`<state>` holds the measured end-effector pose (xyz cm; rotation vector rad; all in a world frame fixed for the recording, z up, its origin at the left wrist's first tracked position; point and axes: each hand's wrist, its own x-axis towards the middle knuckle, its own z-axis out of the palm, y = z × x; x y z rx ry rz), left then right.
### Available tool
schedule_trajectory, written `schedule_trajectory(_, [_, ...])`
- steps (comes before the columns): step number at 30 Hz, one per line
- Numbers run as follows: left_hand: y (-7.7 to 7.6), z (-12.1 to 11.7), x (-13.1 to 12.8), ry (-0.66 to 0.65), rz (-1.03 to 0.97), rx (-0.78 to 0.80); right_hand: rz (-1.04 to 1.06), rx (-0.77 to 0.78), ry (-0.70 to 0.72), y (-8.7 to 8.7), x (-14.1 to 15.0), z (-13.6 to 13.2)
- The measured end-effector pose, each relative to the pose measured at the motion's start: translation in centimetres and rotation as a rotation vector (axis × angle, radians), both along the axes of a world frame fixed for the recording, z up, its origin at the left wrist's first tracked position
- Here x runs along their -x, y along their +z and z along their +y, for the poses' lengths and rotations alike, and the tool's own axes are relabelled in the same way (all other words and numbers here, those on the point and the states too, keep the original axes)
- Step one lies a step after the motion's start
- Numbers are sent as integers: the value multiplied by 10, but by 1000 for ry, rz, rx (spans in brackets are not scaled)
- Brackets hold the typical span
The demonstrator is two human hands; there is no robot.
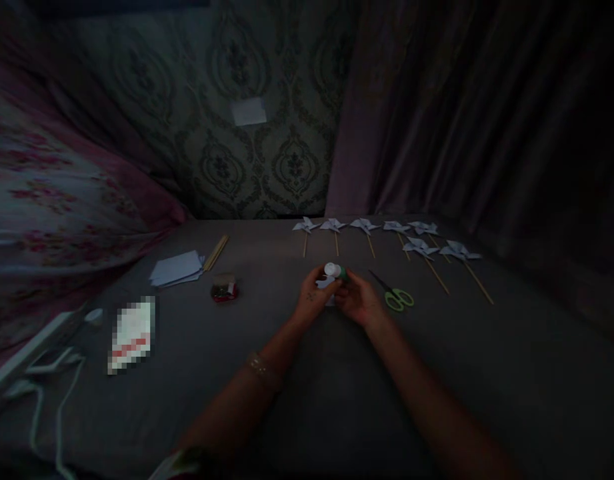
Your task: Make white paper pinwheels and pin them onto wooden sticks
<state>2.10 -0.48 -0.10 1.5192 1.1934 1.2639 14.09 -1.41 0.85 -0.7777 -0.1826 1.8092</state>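
Both of my hands meet over the middle of the table around a small white-and-green tube, which looks like a glue stick or glue bottle. My left hand grips it near the white end, fingers curled. My right hand closes on the green end. Just beneath the tube, between the hands, shows a whitish piece of paper, partly covered by the fingers. Right of my right hand lie scissors with green handles. The picture is dark, so finger details are hard to make out.
Several paper pinwheels on sticks lie along the back and right. At left are a paper stack, thin wooden sticks, a small red-and-clear box, a blurred-out packet and a white cable. Curtains hang on both sides.
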Motion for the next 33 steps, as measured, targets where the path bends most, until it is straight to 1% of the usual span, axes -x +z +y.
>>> schedule_trajectory(4, [0,-2,1,-13,-179,45,16,46,53,-5,7,-3])
schedule_trajectory(10, [-5,-4,4,-32,-303,78,-7,7,118,-9,18,-8])
schedule_trajectory(13, [-3,-3,9,-56,-366,96,-84,-58,157,-9,18,-10])
schedule_trajectory(15, [2,-1,17,-37,-382,68,-204,-101,183,-11,16,-10])
schedule_trajectory(17, [10,3,30,19,-383,21,-374,-172,155,-16,12,-7])
schedule_trajectory(20, [23,9,59,132,-373,-50,-681,-321,-16,-23,5,-3])
schedule_trajectory(21, [27,11,70,150,-369,-67,-791,-362,-71,-25,3,-2])
schedule_trajectory(24, [41,15,105,221,-347,-109,-1090,-499,-179,-31,1,0])
schedule_trajectory(27, [53,17,140,307,-294,-168,-1292,-714,-261,-38,2,2])
schedule_trajectory(29, [59,19,162,387,-231,-205,-1407,-819,-315,-43,3,4])
schedule_trajectory(31, [63,21,183,466,-164,-202,-1523,-849,-370,-48,4,6])
schedule_trajectory(33, [64,23,199,503,-105,-202,-1615,-847,-412,-51,3,7])
